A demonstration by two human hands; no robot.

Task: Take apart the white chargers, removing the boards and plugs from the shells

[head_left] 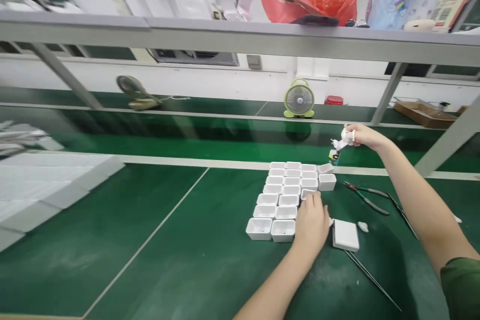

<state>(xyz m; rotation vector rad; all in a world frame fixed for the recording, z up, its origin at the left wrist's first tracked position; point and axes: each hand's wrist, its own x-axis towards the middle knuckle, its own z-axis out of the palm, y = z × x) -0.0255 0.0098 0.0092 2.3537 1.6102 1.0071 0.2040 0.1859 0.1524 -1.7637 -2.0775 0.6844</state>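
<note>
The right hand (369, 137) is up in the air, pinching a small white part (345, 136) with its fingers. The part is past the back end of the little white boxes (258, 230), off to the right, above the far side of the green surface (180, 255). A small bit with bright colors (333, 156) shows just under it, but it is too tiny to tell what it is.

The left hand (313, 220) is down low, at the right side of the boxes. Its fingers are bent over one of them. I cannot tell if it grips that box or only touches it, because the hand hides it.

The boxes stand in rows, close together, with their open tops up. A white square block (345, 235) sits just right of the left hand. Near it are a little white scrap (363, 227), long tweezers (373, 280) and pliers (369, 197).

The step in hand looks like handling the small part while the other hand is busy at the boxes. I think the next move calls for a soft, steady pinch on the part, and care with the left fingers, so that the boxes do not get bumped out of their rows
</note>
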